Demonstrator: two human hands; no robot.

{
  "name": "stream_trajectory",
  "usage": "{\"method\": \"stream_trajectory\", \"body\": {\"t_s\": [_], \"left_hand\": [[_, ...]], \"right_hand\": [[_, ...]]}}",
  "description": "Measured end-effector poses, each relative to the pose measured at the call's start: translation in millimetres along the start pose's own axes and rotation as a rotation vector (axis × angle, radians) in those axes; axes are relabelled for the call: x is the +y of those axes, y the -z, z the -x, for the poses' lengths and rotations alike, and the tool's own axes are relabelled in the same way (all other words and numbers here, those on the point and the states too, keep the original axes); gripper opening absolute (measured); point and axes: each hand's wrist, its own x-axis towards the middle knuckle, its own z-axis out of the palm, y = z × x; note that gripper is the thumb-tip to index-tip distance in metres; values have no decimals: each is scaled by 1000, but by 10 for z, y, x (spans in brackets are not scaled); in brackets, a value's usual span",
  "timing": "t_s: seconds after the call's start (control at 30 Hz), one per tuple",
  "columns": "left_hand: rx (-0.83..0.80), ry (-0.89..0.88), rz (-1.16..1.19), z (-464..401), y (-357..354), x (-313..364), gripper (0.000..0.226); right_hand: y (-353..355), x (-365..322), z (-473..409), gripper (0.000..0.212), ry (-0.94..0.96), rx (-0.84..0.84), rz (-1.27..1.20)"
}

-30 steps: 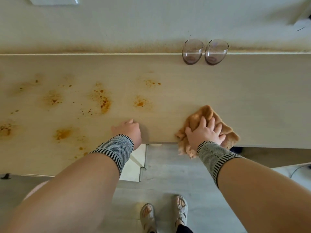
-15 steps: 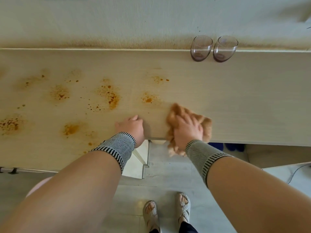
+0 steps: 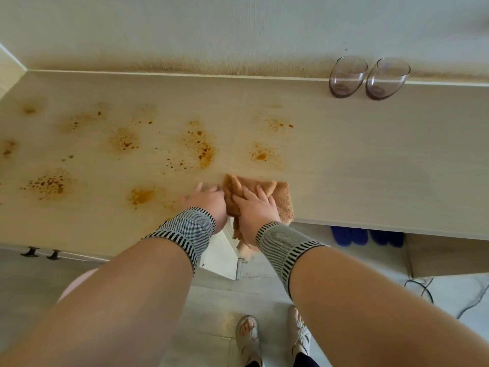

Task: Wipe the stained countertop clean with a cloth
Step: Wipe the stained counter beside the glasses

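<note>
Head camera, looking down: a pale wood-grain countertop (image 3: 370, 160) runs across the frame against a cream wall (image 3: 238, 30), and orange-brown stains (image 3: 201, 149) are scattered over its left and middle parts, from a faint blot near the far left corner to a denser patch (image 3: 141, 196) close to the front edge. An orange-tan cloth (image 3: 283, 197) lies bunched at the front edge of the countertop, just right of the stained area, with one end hanging down over the edge. The right hand (image 3: 255, 210) presses flat on the cloth, its fingers (image 3: 260, 193) spread and mostly straight across the top of the fabric rather than wrapped round it. The left hand (image 3: 207, 201) rests on the countertop just beside the cloth, touching its left edge; its fingers are blurred and partly hidden, so whether they pinch the cloth cannot be told. Both wrists wear grey knitted bands with black stripes. Two empty tinted glasses (image 3: 369, 76) stand side by side at the back of the countertop, well apart from the cloth. Below the edge show a grey floor (image 3: 211, 300), blue slippers (image 3: 366, 235) under the counter, a dark cable (image 3: 423, 287), and the person's sandalled feet (image 3: 272, 337).
</note>
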Motion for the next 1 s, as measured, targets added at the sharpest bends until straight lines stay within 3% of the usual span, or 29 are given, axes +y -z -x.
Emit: {"method": "stream_trajectory", "body": {"t_s": [0.1,0.17,0.23,0.3,0.37,0.47,0.53,0.6,0.67,0.77,0.9,1.0], "left_hand": [[4,-15,-2,-2,6,-66,77],[36,17,9,20,14,-108,78],[79,54,0,37,14,-157,74],[93,80,-7,32,-28,-211,70],[77,84,2,35,-58,-258,70],[41,44,17,27,-47,-343,74],[20,29,23,18,-52,-363,76],[24,31,54,17,-65,-351,71],[33,38,56,35,-58,-335,70],[28,21,23,66,-40,-325,75],[3,14,-12,-9,-57,-355,71],[2,-5,-37,-69,-62,-369,72]], "right_hand": [[-34,286,74,77,-103,156,-58],[-25,613,190,56,-367,310,-155],[9,827,255,59,-658,353,-209],[30,813,238,63,-796,321,-210],[49,638,186,72,-758,272,-205],[10,230,75,108,-477,167,-86],[-31,-77,-15,118,-254,81,-12],[-49,-297,-101,119,-95,-8,34],[-21,-312,-151,101,-36,-17,28],[38,41,-65,72,-203,154,-72],[27,467,99,90,-707,182,-136],[29,383,54,85,-691,177,-94]]}}
